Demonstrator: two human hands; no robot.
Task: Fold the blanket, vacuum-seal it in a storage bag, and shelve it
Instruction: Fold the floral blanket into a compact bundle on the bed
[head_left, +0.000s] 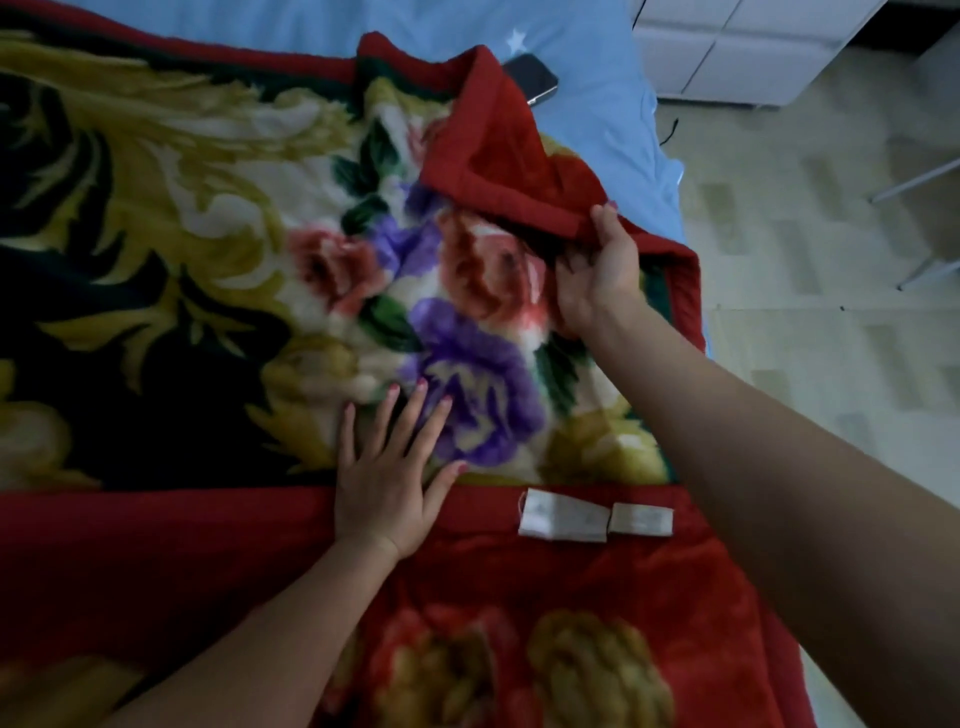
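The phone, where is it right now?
In the head view, the phone lies at top centre on the blue sheet, just behind the blanket's lifted red corner.

A bed under a pale blue sheet (597, 93) fills the dim room, with a pale tiled floor (810, 332) to its right, a white panelled cabinet (737, 47) at the far corner and thin white metal furniture legs (919, 179) beside it.

Left hand (387, 480) pressed flat on a floral blanket (208, 249); right hand (597, 270) pinched its red corner, centre right.
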